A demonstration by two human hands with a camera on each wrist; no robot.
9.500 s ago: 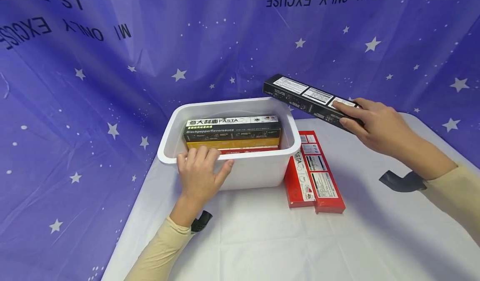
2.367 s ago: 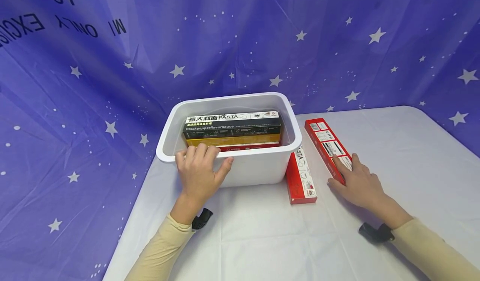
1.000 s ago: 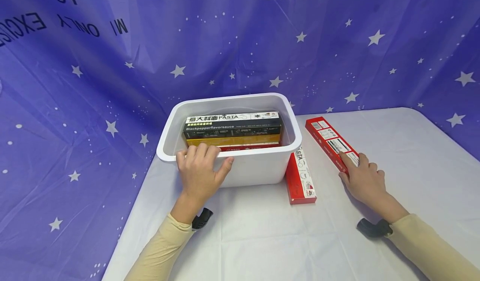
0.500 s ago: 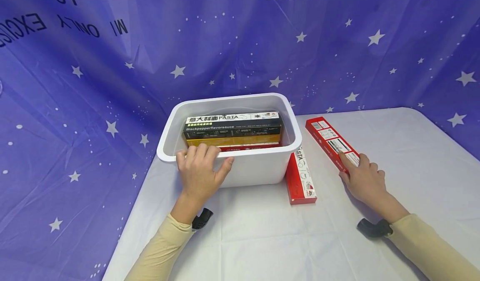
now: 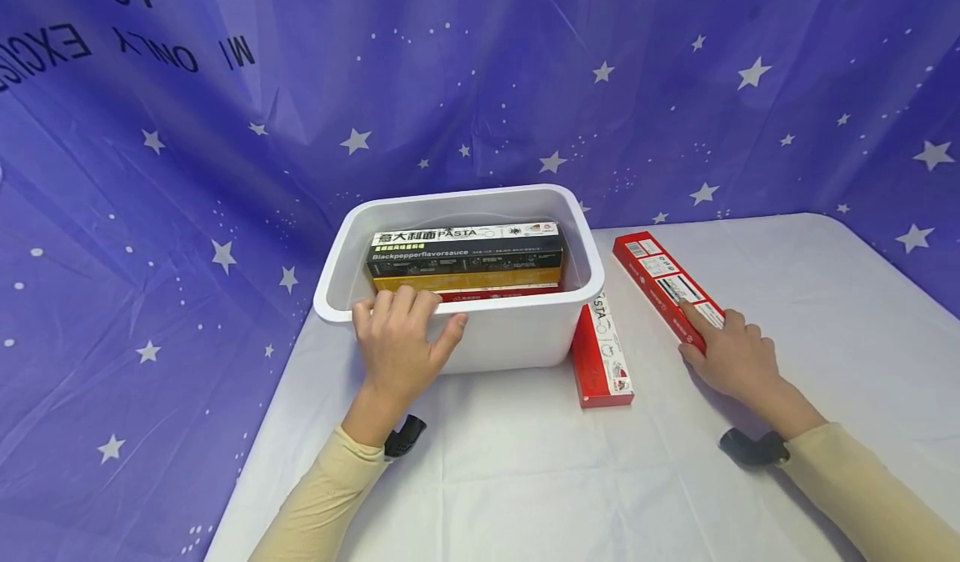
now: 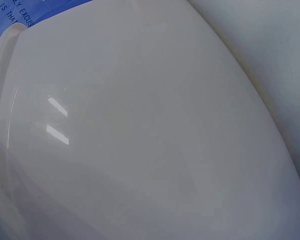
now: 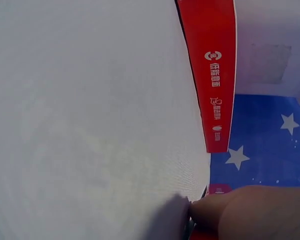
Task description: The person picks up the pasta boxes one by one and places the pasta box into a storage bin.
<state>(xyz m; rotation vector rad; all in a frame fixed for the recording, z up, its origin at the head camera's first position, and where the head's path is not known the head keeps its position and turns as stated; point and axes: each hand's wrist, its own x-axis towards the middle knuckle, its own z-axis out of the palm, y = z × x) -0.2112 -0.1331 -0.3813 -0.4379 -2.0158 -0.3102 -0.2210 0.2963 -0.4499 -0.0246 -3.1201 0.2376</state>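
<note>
My left hand (image 5: 397, 337) grips the near rim of a white plastic bin (image 5: 510, 333), fingers over the edge and thumb outside. In the bin, pasta boxes stand on edge: a black one (image 5: 465, 255) at the back, a yellow one (image 5: 465, 280), then a red one (image 5: 502, 294). On the right, my right hand (image 5: 738, 358) holds the near end of a red pasta box (image 5: 656, 283), thumb on one side and index finger on the labelled top. The right wrist view shows mainly my thumb (image 7: 260, 212) there. The left wrist view is filled by the bin's wall (image 6: 140, 115).
Another red pasta box (image 5: 602, 362) lies against the bin's right side, partly hidden under its rim. A white cloth (image 5: 540, 479) covers the table. A purple curtain with stars (image 5: 450, 87) hangs close behind the bin and along the left.
The black box my right hand held 9.5 s ago is out of that hand. One red box has moved right, away from the other, with my right hand on it. My left hand stays put.
</note>
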